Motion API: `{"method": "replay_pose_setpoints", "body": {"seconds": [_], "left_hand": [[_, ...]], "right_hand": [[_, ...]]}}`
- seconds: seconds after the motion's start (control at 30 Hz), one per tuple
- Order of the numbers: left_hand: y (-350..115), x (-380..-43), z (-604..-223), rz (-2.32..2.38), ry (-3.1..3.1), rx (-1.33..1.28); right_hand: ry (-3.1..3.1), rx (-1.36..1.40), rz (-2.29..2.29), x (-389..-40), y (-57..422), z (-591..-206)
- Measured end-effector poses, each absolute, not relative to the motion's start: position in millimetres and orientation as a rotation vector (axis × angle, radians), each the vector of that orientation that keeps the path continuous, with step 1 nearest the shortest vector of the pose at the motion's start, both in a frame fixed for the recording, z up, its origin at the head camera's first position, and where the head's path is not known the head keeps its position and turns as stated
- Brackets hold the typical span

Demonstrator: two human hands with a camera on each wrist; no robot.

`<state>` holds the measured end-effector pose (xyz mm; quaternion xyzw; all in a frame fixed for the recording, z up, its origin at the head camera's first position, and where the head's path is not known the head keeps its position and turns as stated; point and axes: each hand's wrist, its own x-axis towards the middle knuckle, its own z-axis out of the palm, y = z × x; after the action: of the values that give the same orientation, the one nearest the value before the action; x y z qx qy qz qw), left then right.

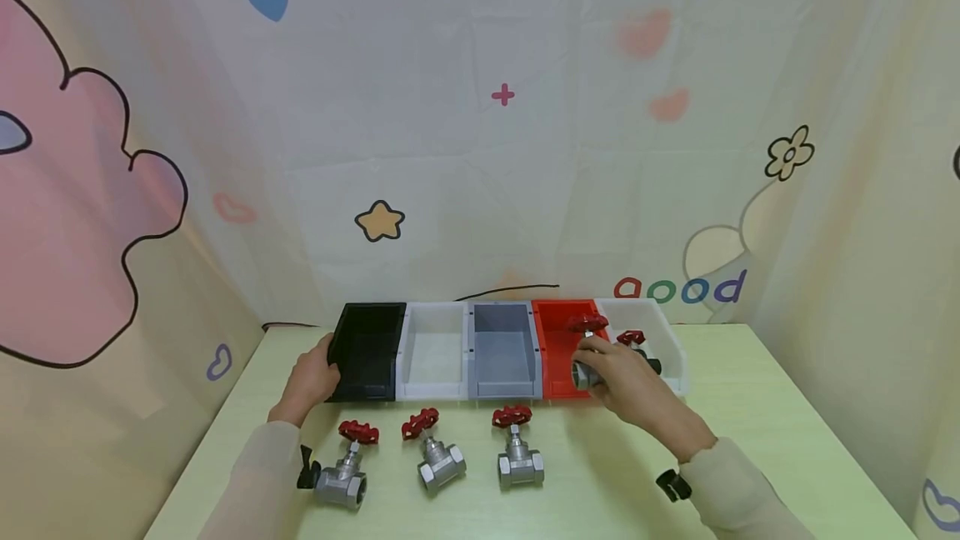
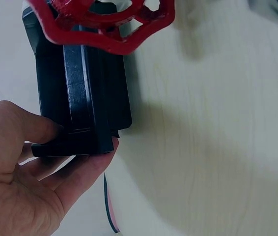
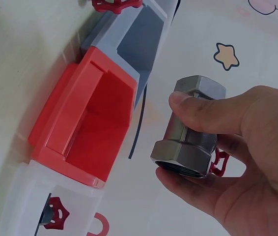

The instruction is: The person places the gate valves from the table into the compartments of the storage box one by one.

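Observation:
My left hand (image 1: 309, 377) grips the outer side of the black bin (image 2: 77, 98) at the left end of the row. In the left wrist view its thumb lies over the bin's edge and its fingers are underneath. With my right hand (image 1: 626, 377) I hold a metal gate valve (image 3: 185, 128) by its body, raised over the red bin (image 1: 551, 348). The valve's red handwheel (image 1: 587, 322) points up in the head view. Another valve with a red handwheel (image 1: 632, 337) is inside the right white bin (image 1: 675, 348), partly hidden by my right hand.
Between the black and red bins stand a white bin (image 1: 433, 348) and a grey bin (image 1: 502, 348). Three more valves lie on the table in front: a left one (image 1: 342, 482), a middle one (image 1: 441, 465) and a right one (image 1: 520, 465). A patterned curtain (image 1: 450, 148) hangs behind.

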<state>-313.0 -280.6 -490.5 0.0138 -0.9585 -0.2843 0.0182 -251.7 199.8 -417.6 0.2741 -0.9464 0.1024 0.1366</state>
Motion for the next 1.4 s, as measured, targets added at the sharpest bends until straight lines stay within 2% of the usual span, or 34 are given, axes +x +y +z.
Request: {"method": "replay_pose_setpoints", "body": {"seconds": [0.6, 1.4], "left_hand": [[-281, -316, -490, -0.886, -2.979, 0.053], [-282, -312, -490, -0.923, -2.963, 0.044]], "right_hand": [[-2.787, 0.758, 0.331, -266, 196, -412], [-2.850, 0.700, 0.361, -300, 200, -430]]}}
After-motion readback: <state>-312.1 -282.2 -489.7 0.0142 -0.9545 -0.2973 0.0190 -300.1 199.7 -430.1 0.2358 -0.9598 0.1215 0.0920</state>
